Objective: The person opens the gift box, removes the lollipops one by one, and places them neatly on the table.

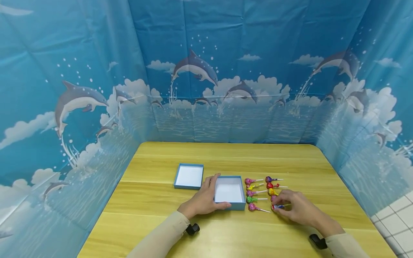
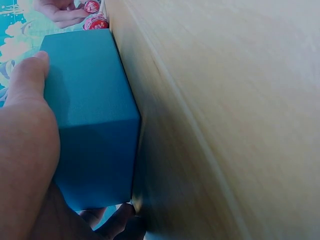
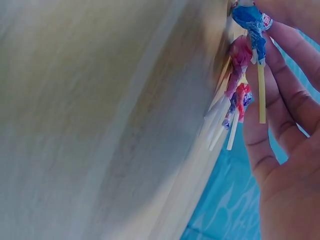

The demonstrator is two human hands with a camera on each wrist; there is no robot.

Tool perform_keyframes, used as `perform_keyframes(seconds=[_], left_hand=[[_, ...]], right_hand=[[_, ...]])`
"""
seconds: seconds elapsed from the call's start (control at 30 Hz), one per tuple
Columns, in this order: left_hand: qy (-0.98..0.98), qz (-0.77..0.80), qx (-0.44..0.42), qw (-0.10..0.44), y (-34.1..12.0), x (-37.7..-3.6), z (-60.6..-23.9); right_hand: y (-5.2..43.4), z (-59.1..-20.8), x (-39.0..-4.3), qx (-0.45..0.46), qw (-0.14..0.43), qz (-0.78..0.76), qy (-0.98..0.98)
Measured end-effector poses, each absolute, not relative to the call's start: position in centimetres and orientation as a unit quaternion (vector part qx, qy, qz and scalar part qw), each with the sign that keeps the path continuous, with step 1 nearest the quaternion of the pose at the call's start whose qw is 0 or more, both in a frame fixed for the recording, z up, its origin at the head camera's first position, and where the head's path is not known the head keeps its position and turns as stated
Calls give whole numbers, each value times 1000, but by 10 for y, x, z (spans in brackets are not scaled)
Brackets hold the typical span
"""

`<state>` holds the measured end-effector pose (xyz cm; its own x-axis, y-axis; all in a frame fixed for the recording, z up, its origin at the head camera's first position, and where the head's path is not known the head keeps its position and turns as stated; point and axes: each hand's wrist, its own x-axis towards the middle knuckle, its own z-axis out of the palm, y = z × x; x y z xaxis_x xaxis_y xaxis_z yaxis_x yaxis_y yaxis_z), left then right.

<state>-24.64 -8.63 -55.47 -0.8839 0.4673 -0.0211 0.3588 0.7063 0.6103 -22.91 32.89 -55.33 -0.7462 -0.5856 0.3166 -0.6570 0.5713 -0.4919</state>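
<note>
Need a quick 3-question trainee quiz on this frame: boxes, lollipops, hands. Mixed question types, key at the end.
1. True or false: the left hand grips the open blue box that lies beside the lollipops.
2. Multiple choice: what does the right hand pinch? A) a box lid B) a blue-wrapped lollipop C) nothing
3. Short answer: where does the second blue tray lie relative to the gripped box, as seen from the head camera?

Key
1. True: thumb and fingers wrap round its near left corner.
2. B: the right wrist view shows its stick between the fingertips.
3. To its left and a little farther back on the wooden table, apart from both hands.
</note>
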Motion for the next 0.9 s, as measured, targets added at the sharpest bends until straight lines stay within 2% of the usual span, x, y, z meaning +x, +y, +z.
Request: perform_keyframes(seconds=[0.9], left_hand=[[918, 322, 214, 92, -86, -250, -557]], right_hand=[[342, -553, -223, 308, 100, 255, -911]])
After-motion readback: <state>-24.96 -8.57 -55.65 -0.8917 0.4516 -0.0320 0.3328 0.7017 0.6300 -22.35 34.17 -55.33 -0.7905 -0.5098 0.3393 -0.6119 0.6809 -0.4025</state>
